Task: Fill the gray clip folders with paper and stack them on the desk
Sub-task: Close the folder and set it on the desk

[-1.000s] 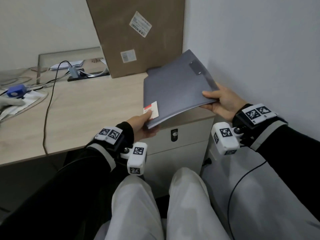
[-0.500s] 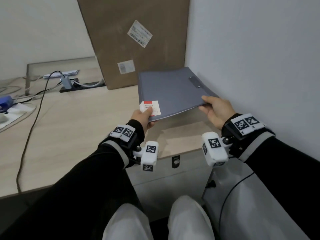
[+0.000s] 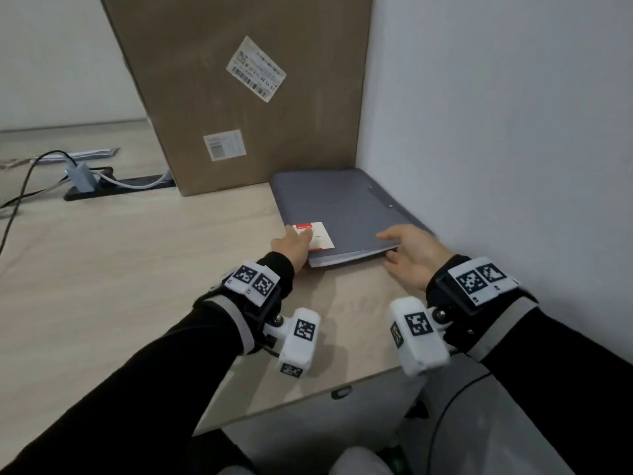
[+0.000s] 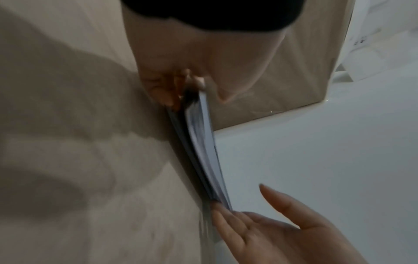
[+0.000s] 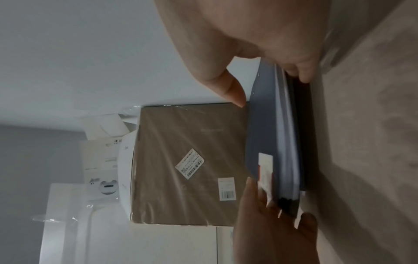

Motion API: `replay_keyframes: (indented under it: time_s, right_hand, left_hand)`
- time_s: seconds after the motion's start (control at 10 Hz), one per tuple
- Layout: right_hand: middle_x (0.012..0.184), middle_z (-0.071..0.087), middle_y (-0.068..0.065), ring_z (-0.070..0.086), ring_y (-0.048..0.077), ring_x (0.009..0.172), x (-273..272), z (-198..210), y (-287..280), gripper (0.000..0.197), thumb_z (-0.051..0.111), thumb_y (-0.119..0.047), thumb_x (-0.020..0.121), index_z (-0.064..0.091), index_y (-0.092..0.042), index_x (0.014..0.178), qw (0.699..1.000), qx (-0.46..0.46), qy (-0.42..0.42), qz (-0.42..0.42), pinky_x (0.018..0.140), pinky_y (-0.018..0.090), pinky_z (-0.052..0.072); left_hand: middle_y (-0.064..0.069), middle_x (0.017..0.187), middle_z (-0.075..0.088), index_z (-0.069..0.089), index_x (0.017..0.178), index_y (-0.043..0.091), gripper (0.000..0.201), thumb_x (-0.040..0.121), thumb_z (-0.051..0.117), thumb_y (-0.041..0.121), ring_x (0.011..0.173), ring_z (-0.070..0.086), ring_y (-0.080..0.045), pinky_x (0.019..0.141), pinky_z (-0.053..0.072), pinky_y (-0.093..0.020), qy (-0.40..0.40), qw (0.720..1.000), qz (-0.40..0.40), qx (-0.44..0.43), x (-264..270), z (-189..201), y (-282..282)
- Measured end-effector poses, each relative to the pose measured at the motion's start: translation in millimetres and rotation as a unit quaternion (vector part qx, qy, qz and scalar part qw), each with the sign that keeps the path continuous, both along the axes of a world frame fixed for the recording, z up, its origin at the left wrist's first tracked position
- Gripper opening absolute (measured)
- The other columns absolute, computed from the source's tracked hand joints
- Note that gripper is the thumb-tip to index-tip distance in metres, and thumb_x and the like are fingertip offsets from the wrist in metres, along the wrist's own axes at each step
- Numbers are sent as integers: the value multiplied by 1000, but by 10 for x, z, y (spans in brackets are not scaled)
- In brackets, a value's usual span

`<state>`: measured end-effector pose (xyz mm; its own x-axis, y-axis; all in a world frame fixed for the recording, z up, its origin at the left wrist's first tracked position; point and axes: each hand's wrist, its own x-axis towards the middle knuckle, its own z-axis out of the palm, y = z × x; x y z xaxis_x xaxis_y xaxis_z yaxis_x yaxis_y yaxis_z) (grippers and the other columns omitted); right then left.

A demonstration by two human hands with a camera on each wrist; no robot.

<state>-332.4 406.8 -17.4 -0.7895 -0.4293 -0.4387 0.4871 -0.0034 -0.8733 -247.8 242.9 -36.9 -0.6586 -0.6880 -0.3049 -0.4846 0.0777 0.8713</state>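
Note:
A gray clip folder (image 3: 342, 207) with paper inside lies flat in the desk's far right corner, on top of another gray folder whose edge shows beside the wall. My left hand (image 3: 298, 241) pinches its near left corner, thumb on the white and red label (image 3: 317, 234), fingers (image 4: 167, 96) below. My right hand (image 3: 394, 248) is at the near right corner with straight fingers (image 4: 226, 219) under the edge. Its thumb (image 5: 235, 96) is lifted off the cover. The right wrist view shows white sheets between the covers of the folder (image 5: 262, 134).
A tall cardboard box (image 3: 239, 97) stands against the back wall just behind the folders. The white wall (image 3: 496, 166) borders them on the right. A black power strip (image 3: 102, 186) with cables lies at the back left. The wooden desk (image 3: 137, 269) stretches to the left.
Both hands carried the folder forward and down from mid-air onto the desk corner. The right thumb has come off the cover.

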Motion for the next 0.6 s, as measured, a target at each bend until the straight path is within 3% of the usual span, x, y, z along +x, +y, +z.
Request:
replay_keyframes:
  time_s: [0.1,0.2,0.3,0.4,0.5,0.6]
  right_hand:
    - [155,25,15,25,29,144,-82,33,-119,63,54,-6,83,35,-3,142,999,46,11,26,111,41,29]
    - [157,22,14,22,26,145,-144,-6,-215,66,55,-6,80,35,-6,143,999,45,6,23,114,41,24]
    - [161,6,11,7,21,149,-201,-37,-285,79,57,-7,81,20,-11,150,999,20,-24,19,119,41,12]
    - [161,-1,12,1,22,149,-236,-58,-311,87,56,-5,81,8,-11,152,999,14,-26,28,121,43,7]
    - [161,3,11,3,22,149,-230,-105,-316,79,53,-4,84,13,-11,151,999,19,-17,41,121,43,8]
    - [158,17,12,17,26,147,-209,-107,-296,68,56,-7,82,31,-11,145,998,41,0,51,113,40,26]
  left_hand:
    - [-25,145,37,36,141,7,50,98,38,32,132,40,-40,108,34,-39,-27,999,22,-32,-7,85,-64]
    - [-21,151,29,23,147,3,54,99,35,25,136,36,-35,111,30,-34,-39,996,-38,-71,-101,5,-206]
    - [-16,151,34,23,147,0,54,98,39,19,136,38,-30,113,29,-30,-49,992,-83,-81,-165,-6,-283]
    - [-14,150,36,20,147,2,54,100,37,21,135,39,-29,107,29,-27,-60,991,-83,-84,-194,-7,-342]
    - [-12,152,34,16,149,5,55,101,34,24,136,38,-28,107,28,-26,-74,987,-109,-92,-145,24,-311]
    - [-11,151,34,17,147,6,52,101,33,23,135,39,-28,106,28,-25,-72,984,-129,-97,-109,9,-317]
